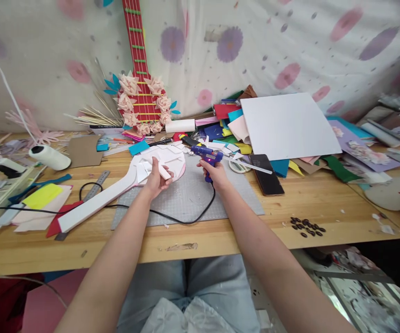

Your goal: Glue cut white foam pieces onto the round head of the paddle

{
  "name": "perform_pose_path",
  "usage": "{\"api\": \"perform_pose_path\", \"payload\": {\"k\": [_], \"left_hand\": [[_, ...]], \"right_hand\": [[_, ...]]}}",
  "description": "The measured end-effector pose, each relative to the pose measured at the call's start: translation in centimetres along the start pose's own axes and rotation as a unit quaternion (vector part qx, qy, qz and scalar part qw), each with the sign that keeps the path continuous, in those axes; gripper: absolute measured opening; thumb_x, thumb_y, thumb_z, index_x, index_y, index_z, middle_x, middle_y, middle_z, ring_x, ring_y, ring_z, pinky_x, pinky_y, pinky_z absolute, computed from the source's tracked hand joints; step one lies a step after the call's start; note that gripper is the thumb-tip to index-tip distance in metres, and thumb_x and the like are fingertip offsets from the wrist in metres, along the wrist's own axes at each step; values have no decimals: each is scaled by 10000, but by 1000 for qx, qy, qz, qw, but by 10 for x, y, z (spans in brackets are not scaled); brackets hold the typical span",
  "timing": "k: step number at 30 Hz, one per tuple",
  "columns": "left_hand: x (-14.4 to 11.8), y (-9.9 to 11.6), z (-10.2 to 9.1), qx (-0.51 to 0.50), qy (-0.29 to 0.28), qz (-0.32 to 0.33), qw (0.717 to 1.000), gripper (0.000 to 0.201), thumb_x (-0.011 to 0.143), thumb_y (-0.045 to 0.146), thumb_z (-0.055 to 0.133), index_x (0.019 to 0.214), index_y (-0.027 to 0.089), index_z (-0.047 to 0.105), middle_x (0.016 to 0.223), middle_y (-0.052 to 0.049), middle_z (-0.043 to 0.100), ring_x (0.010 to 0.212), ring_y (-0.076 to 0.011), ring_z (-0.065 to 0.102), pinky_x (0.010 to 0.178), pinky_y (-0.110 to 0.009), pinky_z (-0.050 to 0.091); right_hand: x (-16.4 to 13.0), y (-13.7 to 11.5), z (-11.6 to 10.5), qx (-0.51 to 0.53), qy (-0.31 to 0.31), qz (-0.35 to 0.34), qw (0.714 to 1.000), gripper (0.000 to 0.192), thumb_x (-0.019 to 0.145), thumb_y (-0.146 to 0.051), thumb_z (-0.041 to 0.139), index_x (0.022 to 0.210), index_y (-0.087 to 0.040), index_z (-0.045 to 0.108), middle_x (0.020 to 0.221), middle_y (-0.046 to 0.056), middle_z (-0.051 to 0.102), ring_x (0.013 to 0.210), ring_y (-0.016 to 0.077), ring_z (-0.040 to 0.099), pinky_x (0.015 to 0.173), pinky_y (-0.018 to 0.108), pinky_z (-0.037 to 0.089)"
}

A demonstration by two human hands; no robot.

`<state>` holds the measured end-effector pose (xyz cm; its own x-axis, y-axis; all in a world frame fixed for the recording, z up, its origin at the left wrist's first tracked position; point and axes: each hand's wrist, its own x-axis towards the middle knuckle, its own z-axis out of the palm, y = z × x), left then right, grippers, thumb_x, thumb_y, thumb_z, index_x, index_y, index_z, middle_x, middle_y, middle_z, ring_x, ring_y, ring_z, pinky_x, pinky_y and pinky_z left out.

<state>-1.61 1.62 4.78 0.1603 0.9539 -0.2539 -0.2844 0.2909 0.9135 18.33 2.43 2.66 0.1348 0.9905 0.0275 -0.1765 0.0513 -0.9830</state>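
My right hand (214, 172) is wrapped round the handle of a blue hot glue gun (205, 155), whose nozzle points left. Its black cord (186, 222) runs down across the mat and off to the left. In my left hand (158, 179), a small white foam strip (165, 172) is pinched between the fingers. Below that hand lies a white guitar-shaped foam piece (107, 200), its long neck reaching toward the lower left. White pieces cover its round body, and some pink edge shows. Part of the body is hidden by my left hand. A grey cutting mat (234, 201) lies beneath.
A red paper guitar with pink flowers (147, 104) stands against the patterned curtain. A white board (290, 125) leans on coloured sheets. A phone (266, 175), black beads (307, 225), a metal ruler (96, 185) and a thread cone (50, 157) lie around the wooden table (217, 240).
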Motion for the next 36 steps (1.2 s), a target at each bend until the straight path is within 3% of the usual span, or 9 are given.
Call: {"api": "perform_pose_path", "payload": {"k": [5,9,12,15,21,25,27,32,36], "left_hand": [[-1,-12,-2,73,29,16,997,732,751,806,99,653,180,465,399,2,456,236,-50,250,272,-183,108],[-2,-16,-5,69,14,55,996,625,801,743,262,712,171,497,452,39,450,256,-24,219,260,-158,127],[-3,-17,-7,43,6,94,995,479,818,645,426,808,173,511,537,60,467,306,-18,285,277,-139,268],[-4,-17,-8,6,7,90,996,327,832,489,545,842,163,517,592,63,480,360,-16,356,364,-160,428],[-4,-13,-11,-75,10,39,996,242,887,319,506,920,101,604,797,-40,599,613,-112,629,434,-199,504],[-5,-11,-13,-122,-23,29,992,236,898,289,487,918,103,630,920,-83,637,886,-207,670,501,-202,521],[-4,-10,-13,-146,-34,33,988,218,891,278,503,921,111,641,927,-78,646,931,-207,657,559,-211,530],[1,-10,-17,-200,-9,55,978,132,848,225,581,901,140,667,847,-31,657,707,-68,596,588,-163,470],[5,-10,-19,-204,-16,98,974,71,767,197,673,793,130,668,782,-10,633,600,-33,504,517,-139,390]], "right_hand": [[-9,-2,5,-42,-101,9,994,284,619,-420,723,652,-147,650,576,1,578,444,59,411,414,208,342],[-8,1,4,-55,-103,12,993,317,608,-451,729,666,-150,650,625,18,618,448,60,411,420,220,346],[-4,6,2,-45,-81,21,996,331,583,-459,742,685,-160,642,673,27,644,457,63,410,425,230,346],[-1,9,1,-33,-54,26,998,334,573,-459,745,686,-166,632,678,28,643,461,66,400,426,235,347],[-2,6,0,1,-13,13,1000,303,580,-443,731,695,-186,617,681,17,631,468,71,390,426,235,332],[-6,-2,-1,4,-53,6,999,329,579,-469,738,693,-188,609,688,16,631,483,70,403,447,236,343],[-9,-5,0,-21,-89,10,996,347,579,-490,739,678,-184,608,660,15,622,482,72,407,454,239,347],[-14,-6,2,-41,-159,11,986,375,578,-521,736,657,-184,593,604,4,598,473,77,415,458,246,344],[-13,-4,2,-37,-152,18,987,374,579,-517,741,678,-186,600,606,1,597,474,75,411,453,242,334]]}}
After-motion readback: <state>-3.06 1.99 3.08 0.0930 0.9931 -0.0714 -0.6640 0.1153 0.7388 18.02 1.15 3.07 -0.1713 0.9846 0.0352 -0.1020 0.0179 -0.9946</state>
